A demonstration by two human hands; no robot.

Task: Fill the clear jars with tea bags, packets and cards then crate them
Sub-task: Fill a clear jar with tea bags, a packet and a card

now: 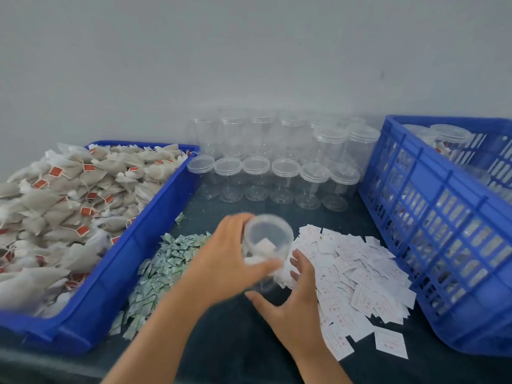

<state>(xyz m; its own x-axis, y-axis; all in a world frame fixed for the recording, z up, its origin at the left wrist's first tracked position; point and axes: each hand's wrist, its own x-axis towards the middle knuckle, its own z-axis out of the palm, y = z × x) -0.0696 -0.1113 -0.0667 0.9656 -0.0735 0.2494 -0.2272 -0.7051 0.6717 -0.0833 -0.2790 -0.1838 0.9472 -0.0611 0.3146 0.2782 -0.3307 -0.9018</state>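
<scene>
Your left hand [230,259] grips a clear jar [267,239] above the middle of the dark tabletop [221,342], fingers curled round its side and thumb lying across it. The jar is tipped so its open mouth faces you, and something pale lies inside; motion blur hides what it is. Your right hand [293,300] is open, fingers spread and holding nothing, just below and beside the jar's base, at the near edge of the white cards [360,273] scattered to your right. A heap of green packets [163,267] lies to the left of your left forearm. Further left, a blue tray [144,245] is piled with tea bags [69,203] bearing red tags. Empty jars [271,176] stand in rows by the wall. A blue crate [443,231] at the right holds lidded jars [448,139].
</scene>
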